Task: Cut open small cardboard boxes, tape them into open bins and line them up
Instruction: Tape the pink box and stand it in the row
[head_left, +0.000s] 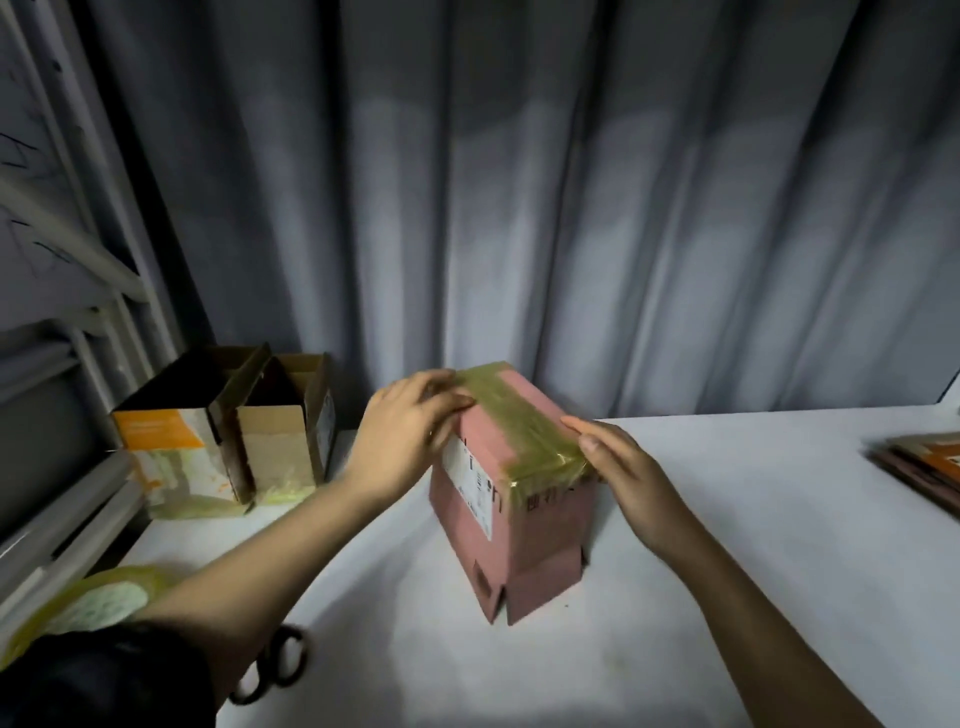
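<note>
Now your left hand presses flat, fingers straight, on the far end of the yellowish tape across the top of the pink box, which stands at centre frame on the white table. Your right hand lies open against the tape's near right edge. Two open bins sit side by side at left; scissors lie lower left.

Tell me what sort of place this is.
Probably a home or dorm room used as a craft spot: a grey curtain behind a white table, a metal bed-like frame on the left.
</note>
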